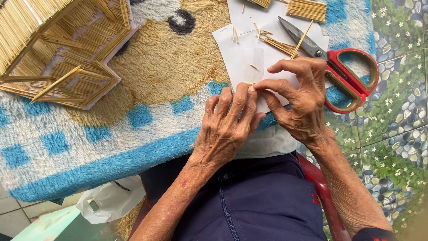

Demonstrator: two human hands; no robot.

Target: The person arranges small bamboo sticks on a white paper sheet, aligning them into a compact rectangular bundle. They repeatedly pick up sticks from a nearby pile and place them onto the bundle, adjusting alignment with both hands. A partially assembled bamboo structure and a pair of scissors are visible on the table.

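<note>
Here — thin straw sticks (250,84), pinched.

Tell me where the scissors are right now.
The red-handled scissors lie in the upper right of the head view, on the white paper, just beyond the right hand.

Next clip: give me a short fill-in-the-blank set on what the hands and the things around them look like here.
1. Both hands, the left hand and the right hand, press thin sticks onto a sheet of white ____.
2. The scissors right of the right hand have ____ handles.
3. The stick-built house model lies at the ____ of the view.
4. Everything rests on a fluffy rug with ____ squares.

Missing words: paper; red; upper left; blue
</note>
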